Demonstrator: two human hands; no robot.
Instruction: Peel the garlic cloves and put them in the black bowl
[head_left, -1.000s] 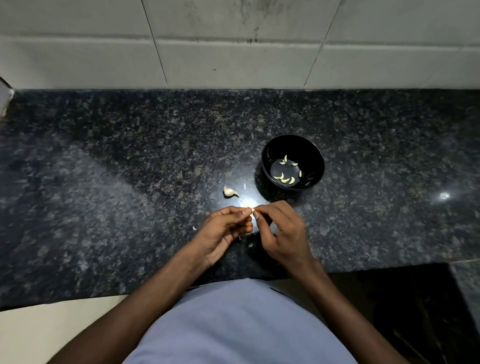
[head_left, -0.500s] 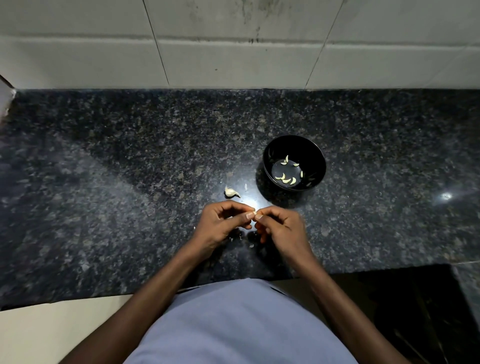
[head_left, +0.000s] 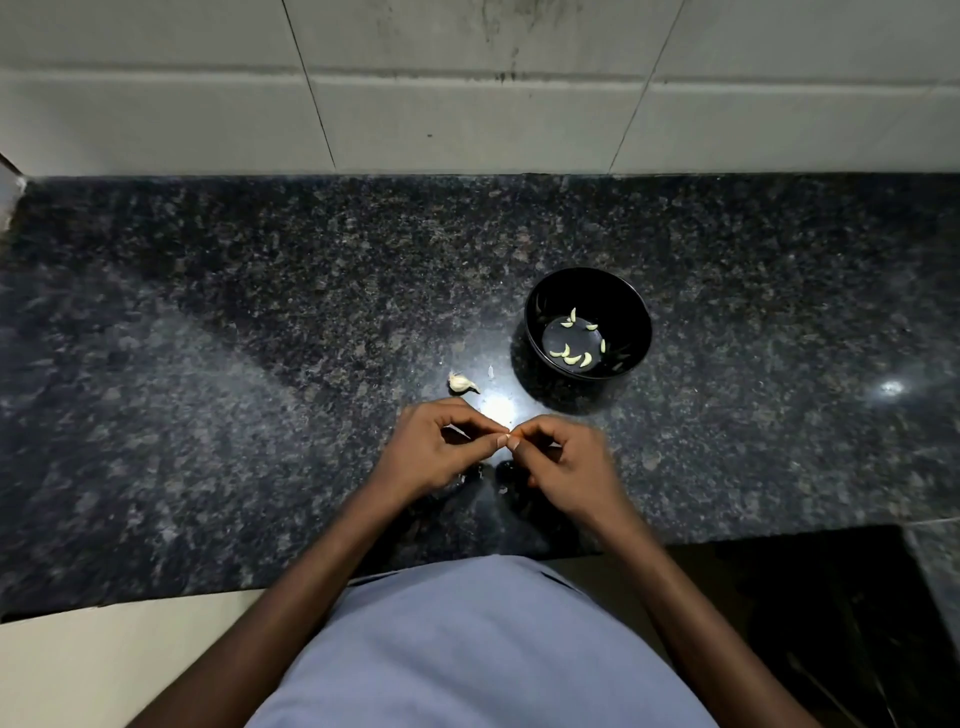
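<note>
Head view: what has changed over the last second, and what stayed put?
Little. Both hands, left hand and right hand, shifted slightly toward the person, fingers still pinching a clove between them. The black bowl, its peeled cloves and the unpeeled clove on the counter stayed put.

A home kitchen is indicated. The work is done at a dark speckled granite desk (head_left: 260, 364) that is backed by a wall of large pale tiles (head_left: 467, 119), stained along the grout. Food preparation is shown by a black bowl (head_left: 540, 332) of peeled garlic cloves (head_left: 571, 358) and an unpeeled clove (head_left: 461, 383) lying just beside it.
</note>
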